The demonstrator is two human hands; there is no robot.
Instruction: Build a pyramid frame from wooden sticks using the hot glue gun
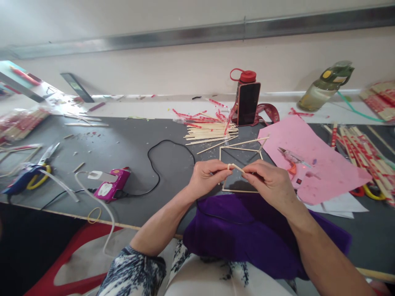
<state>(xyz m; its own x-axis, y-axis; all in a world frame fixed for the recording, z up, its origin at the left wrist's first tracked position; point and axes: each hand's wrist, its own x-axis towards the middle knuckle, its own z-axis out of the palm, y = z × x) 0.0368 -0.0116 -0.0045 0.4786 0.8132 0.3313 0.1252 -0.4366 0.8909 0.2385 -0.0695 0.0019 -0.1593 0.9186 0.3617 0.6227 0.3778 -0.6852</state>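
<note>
At the far left of a dark grey worktable point(129, 144), a blue and yellow tool point(26, 176) is seen near the edge, with a pink hot glue gun point(112, 185) lying on its side just to the right, its black cord point(160, 160) looping across the surface. Near the centre, the left hand point(206, 177) is closed in a pinch on one end of a short bamboo stick point(235, 167), and the right hand point(271, 183) is closed in a pinch on the other end, so the stick is held between both hands just above a flat frame of sticks point(242, 150) lying on the table. Behind it, a loose pile of bamboo sticks point(210, 132) is spread, with a red-capped bottle point(247, 88) and a phone point(248, 103) leaning against it. To the right, pink paper point(308, 152) is laid out, then more wrapped sticks point(367, 154) and a tilted green bottle point(327, 84). A purple cloth point(247, 230) is draped over the lap. The thin stick could probably snap or slip if bent too hard between the pinches, and the frame beneath might be knocked askew by a dropped hand. A pale wall with a metal rail is seen behind the cluttered bench.
</note>
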